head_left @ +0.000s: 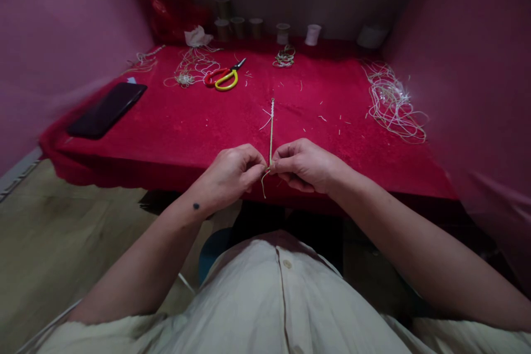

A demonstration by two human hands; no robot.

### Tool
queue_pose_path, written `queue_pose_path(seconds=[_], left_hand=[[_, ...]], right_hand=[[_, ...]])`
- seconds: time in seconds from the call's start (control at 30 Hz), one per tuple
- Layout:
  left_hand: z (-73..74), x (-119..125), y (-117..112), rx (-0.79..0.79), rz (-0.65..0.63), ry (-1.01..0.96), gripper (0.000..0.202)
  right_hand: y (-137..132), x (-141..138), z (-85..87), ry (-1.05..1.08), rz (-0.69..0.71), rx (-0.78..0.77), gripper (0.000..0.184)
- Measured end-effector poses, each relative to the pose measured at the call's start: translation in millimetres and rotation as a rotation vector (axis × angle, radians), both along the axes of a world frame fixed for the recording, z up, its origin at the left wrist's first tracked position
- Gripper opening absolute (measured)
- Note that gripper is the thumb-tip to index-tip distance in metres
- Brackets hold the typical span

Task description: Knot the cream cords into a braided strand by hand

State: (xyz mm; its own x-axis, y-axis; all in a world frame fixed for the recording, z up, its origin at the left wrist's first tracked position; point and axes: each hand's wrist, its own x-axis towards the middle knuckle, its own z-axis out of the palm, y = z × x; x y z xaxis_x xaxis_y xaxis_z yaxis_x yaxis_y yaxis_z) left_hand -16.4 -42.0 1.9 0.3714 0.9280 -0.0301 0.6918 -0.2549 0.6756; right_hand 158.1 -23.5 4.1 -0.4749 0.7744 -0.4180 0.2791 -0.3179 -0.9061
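Observation:
A thin braided cord [271,127] runs from the middle of the red table [174,127] toward me, its far end lying on the cloth. My left hand [232,174] and my right hand [302,165] meet at its near end by the table's front edge. Both pinch the cord with thumb and fingertips, fingers curled. A short loose tail hangs below the pinch.
Red and yellow scissors [224,76] lie at the back left beside tangled thread [188,69]. A dark phone [107,109] rests at the left edge. A pile of pale cords [394,102] sits at the right. Several spools [255,27] line the back wall.

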Motion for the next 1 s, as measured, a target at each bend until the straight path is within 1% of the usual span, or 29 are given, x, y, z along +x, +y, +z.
queue_pose_path(seconds=[0.07, 0.27, 0.57, 0.8, 0.9, 1.0], left_hand=[[-0.2, 0.4, 0.5, -0.008, -0.002, -0.009, 0.018], [-0.5, -0.3, 2.8, -0.079, -0.035, -0.121, 0.016], [-2.6, 0.5, 3.8, -0.131, -0.048, -0.162, 0.013], [-2.0, 0.4, 3.2, -0.133, -0.044, -0.165, 0.011], [-2.1, 2.3, 1.3, -0.11, -0.051, -0.152, 0.011], [-3.6, 3.2, -0.3, -0.102, -0.029, -0.155, 0.009]], right_hand=[[0.0, 0.5, -0.4, 0.003, 0.005, 0.007, 0.024], [1.2, 2.6, -2.5, -0.001, 0.027, 0.028, 0.021], [1.3, 3.8, -6.2, 0.033, 0.039, 0.045, 0.023], [1.6, 4.8, -8.2, 0.05, 0.036, 0.047, 0.023], [1.7, 4.8, -7.6, 0.036, 0.04, 0.044, 0.023], [2.0, 4.7, -7.3, 0.034, 0.042, 0.046, 0.023]])
